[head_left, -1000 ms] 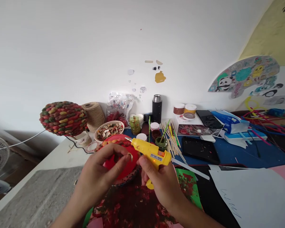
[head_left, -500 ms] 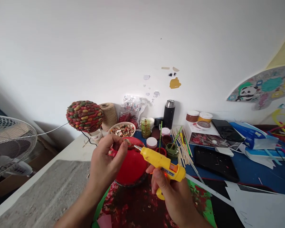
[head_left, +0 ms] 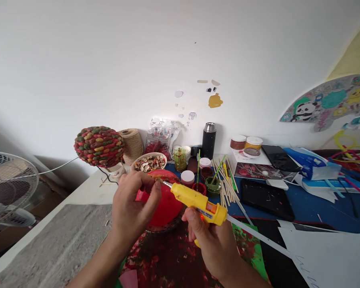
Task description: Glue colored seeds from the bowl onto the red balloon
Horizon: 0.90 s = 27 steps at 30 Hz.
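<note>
My left hand [head_left: 135, 204] pinches a small brownish painted shell [head_left: 158, 179] between thumb and fingertips. My right hand [head_left: 208, 236] is wrapped round a yellow glue gun [head_left: 195, 198], whose red light is on. The metal nozzle of the gun is at the shell; whether they touch I cannot tell. From the back of the gun a long whitish glue stick [head_left: 258, 235] sticks out. Below and behind my hands rests a red, smooth, balloon-like form [head_left: 165, 208] with a dark rim round its lower edge. A bowl of painted shell pieces [head_left: 150, 162] stands behind it.
A ball covered in red, green and yellow pieces [head_left: 99, 146] stands left, beside a twine spool [head_left: 131, 146]. Paint jars [head_left: 213, 186], wooden sticks [head_left: 226, 188] and a black flask [head_left: 209, 141] stand behind. A fan [head_left: 12, 188] is far left; a black tablet-like slab [head_left: 267, 200] lies right.
The camera view has shifted slightly right. The glue gun's nozzle has come closer to the shell in my left hand. Both hands keep their hold.
</note>
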### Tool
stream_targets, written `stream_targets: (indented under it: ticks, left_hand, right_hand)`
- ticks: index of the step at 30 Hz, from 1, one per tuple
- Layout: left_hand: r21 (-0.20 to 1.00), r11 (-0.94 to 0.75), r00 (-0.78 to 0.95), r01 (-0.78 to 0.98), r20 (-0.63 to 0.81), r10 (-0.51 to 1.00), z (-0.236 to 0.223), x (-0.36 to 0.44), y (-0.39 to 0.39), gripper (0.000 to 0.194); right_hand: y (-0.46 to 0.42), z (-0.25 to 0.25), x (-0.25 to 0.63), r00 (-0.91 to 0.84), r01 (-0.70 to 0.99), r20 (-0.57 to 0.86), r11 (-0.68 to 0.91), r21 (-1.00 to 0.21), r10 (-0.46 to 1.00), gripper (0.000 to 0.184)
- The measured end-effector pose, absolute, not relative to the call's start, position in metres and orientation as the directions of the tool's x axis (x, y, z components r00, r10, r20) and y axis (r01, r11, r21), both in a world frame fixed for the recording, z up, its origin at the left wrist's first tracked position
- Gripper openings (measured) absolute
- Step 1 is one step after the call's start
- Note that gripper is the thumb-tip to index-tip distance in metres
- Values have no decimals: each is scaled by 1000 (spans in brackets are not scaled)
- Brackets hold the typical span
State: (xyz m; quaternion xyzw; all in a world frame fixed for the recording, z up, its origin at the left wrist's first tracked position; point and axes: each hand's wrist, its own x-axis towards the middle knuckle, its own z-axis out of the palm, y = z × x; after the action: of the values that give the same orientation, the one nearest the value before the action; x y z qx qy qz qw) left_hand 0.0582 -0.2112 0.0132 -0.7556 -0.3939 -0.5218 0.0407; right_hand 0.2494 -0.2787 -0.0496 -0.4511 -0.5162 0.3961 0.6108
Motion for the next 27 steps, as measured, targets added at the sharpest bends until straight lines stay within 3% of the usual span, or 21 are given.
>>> stream_targets:
  ticks: [8, 27]
  left_hand:
    - [284, -712, 191, 642, 841, 507, 15, 60, -214, 26]
    - [256, -724, 211, 640, 848, 486, 15, 60, -215, 25]
  right_hand:
    - [-279, -52, 250, 152, 62, 293, 287, -956, 944, 64]
    - [-279, -42, 250, 149, 24, 281, 281, -960, 948, 65]
